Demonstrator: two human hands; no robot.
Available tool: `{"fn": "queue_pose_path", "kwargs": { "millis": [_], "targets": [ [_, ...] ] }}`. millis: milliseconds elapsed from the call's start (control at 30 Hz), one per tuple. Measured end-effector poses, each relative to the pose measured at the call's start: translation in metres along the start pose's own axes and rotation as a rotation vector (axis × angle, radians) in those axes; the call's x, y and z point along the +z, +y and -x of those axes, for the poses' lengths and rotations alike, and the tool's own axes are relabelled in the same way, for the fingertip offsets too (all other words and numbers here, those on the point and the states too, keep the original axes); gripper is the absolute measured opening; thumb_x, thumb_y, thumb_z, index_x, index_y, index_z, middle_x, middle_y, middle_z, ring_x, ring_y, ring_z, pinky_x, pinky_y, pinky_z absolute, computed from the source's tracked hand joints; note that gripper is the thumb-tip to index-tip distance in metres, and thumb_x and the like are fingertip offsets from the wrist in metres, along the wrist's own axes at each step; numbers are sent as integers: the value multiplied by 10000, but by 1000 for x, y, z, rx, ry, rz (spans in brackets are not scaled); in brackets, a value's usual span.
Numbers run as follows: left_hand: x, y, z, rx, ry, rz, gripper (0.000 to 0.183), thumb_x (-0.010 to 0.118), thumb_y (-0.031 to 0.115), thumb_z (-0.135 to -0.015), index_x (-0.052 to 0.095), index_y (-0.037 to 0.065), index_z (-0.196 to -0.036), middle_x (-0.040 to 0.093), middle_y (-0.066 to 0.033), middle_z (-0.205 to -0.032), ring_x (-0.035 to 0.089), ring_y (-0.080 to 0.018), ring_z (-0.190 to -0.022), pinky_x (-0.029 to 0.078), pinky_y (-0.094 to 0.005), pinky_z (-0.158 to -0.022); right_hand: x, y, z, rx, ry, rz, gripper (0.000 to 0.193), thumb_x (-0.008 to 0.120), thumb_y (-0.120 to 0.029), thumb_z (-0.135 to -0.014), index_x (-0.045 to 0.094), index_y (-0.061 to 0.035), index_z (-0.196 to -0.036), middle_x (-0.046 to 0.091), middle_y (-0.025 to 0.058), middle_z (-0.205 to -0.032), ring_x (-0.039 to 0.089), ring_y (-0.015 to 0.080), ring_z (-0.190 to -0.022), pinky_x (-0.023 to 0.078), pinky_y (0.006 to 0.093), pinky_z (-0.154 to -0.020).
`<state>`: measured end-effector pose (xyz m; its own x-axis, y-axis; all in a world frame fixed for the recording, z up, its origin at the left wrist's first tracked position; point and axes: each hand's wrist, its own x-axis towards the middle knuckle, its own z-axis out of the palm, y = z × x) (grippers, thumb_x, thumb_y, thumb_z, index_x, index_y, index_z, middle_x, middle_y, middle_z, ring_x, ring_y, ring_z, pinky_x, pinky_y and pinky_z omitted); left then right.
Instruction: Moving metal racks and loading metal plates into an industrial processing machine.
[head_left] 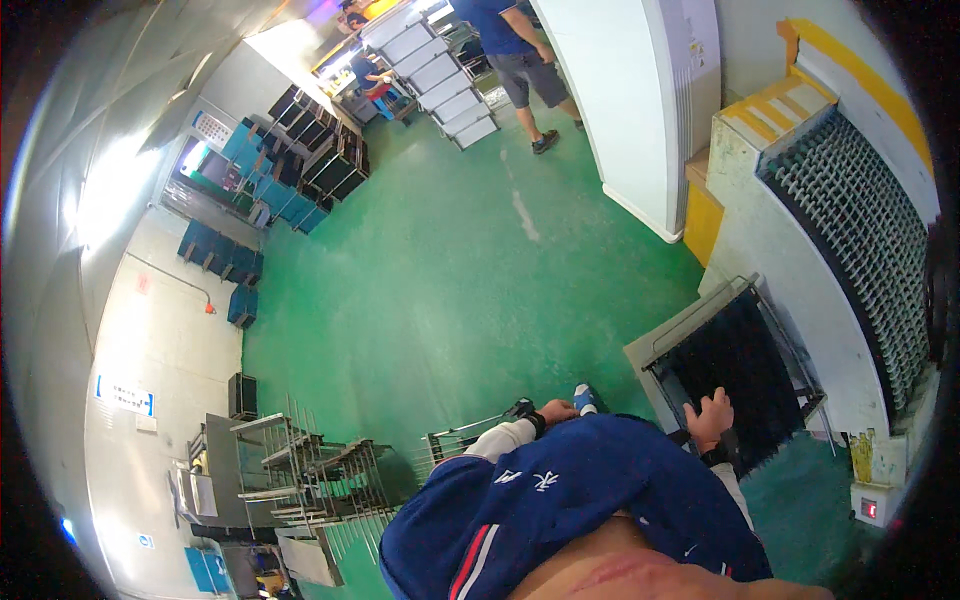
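My right hand [710, 418] reaches over a dark, rectangular rack [735, 370] with a thin metal frame, low at my right. Its fingers are spread and slightly bent, with nothing seen between them; I cannot tell whether they touch the rack. In front of my body, my left hand [557, 411] hangs near a blue-and-white shoe [585, 399]. It is small in view, so its fingers cannot be made out well. A dark band circles each wrist, below pale sleeves.
On the right stands a machine with a metal mesh conveyor belt [855, 220], beside a tall white cabinet [625, 110]. Metal racks [315, 470] stand at lower left. Blue and black crates [285, 170] line the far left wall. A person [515, 60] stands near stacked grey panels [435, 80].
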<state>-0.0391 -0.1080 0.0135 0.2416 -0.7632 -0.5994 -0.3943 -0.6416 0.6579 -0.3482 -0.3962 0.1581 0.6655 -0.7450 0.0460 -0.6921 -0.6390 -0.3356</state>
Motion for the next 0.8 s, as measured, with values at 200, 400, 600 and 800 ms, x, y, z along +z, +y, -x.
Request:
{"fn": "queue_pose_path", "kwargs": {
  "millis": [200, 400, 600, 800],
  "targets": [
    [9, -8, 12, -269, -34, 101, 511, 624, 507, -810, 694, 36, -994, 683, -153, -985, 646, -259, -883, 489, -374, -798, 4, -1, -2, -37, 70, 12, 362, 742, -349, -676, 630, -8, -724, 517, 197, -1000, 549, 391, -898, 464, 478, -688],
    [27, -9, 16, -249, 56, 158, 502, 625, 495, -815, 695, 28, -985, 688, -148, -945, 647, -255, -870, 491, -366, -790, 2, 0, -1, -29, 41, 23, 368, 735, -357, -690, 645, -9, -765, 526, 200, -1049, 550, 384, -921, 467, 467, -706],
    [38, 7, 17, -274, 47, 131, 493, 613, 476, -814, 693, 16, -973, 686, -160, -916, 646, -288, -870, 490, -383, -798, 5, 1, -1, -39, 24, 41, 368, 719, -365, -711, 655, -11, -786, 528, 196, -1068, 541, 376, -951, 470, 465, -712],
    [50, 15, 6, -224, 68, 112, 545, 594, 514, -802, 684, 3, -973, 685, -175, -907, 648, -309, -884, 489, -389, -797, 2, 3, 1, -50, -8, 10, 385, 715, -372, -723, 653, 0, -795, 523, 196, -1082, 544, 377, -942, 475, 465, -712]
  ]
}}
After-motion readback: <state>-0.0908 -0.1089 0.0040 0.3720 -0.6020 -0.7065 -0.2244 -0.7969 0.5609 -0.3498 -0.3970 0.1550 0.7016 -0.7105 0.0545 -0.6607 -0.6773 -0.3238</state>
